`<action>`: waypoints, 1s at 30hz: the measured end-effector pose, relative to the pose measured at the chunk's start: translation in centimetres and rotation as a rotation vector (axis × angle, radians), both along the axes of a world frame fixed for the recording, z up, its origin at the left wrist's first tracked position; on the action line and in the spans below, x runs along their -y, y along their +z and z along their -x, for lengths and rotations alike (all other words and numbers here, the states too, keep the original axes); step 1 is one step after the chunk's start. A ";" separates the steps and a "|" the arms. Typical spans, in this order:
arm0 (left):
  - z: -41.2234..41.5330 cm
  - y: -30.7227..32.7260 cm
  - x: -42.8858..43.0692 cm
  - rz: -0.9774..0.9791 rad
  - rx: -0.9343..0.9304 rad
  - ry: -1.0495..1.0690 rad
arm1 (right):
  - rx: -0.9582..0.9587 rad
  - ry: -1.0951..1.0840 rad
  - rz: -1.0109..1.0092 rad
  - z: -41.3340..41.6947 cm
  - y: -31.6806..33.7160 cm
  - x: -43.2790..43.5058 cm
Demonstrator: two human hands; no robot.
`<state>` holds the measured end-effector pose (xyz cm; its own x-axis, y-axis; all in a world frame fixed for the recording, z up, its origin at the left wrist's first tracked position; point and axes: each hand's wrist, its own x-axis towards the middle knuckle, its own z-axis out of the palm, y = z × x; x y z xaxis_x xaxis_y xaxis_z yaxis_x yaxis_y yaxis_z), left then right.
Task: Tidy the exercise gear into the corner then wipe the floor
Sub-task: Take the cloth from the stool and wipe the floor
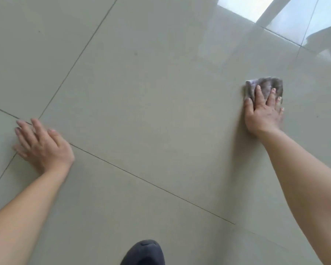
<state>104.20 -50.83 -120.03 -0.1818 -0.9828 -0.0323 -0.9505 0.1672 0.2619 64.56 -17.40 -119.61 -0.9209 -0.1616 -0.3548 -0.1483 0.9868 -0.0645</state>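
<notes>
**Inspector:** State the position of both hands and the cloth.

**Operator:** From my head view, the right hand (264,113) lies flat on a crumpled grey cloth (266,86), fingers straight and spread, pressing it to the tiled floor (141,83). It is not gripping; the cloth shows beyond the fingertips and sits far out to my right, near a bright window reflection (256,8). The left hand (40,144) is flat on the floor too, fingers apart, holding nothing, planted where two grout lines (151,185) cross. I read it as a brace.

**Inspector:** And the exercise gear?

**Operator:** None in view. I cannot confirm from here that it reached the corner. I judge the wiping step to be under way.

**Inspector:** How is that step best done?

**Operator:** I would put the weight through the palm so the whole cloth bears on the tile, not only the part under the fingertips. Strokes should overlap and run across the grout lines, where dirt is likely to lodge. The cloth is bunched; spreading it flatter would cover more tile per pass. I would work back toward my dark shoe (143,253) at the bottom edge, so I do not kneel or step on wiped tile.

**Inspector:** Risks?

**Operator:** The tile is glossy. If damp, the bracing hand could slide.
</notes>
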 end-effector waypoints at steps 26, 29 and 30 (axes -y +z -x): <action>17.1 -1.1 -10.4 -0.192 0.265 -0.570 | 0.116 0.155 -0.002 -2.8 0.4 -9.7; 17.8 -0.6 -10.8 -0.145 0.140 -0.525 | 0.075 0.012 0.029 -3.3 -0.5 -7.0; 18.4 -0.3 -11.1 -0.108 0.100 -0.536 | 0.065 0.008 0.022 -3.5 -0.6 -7.0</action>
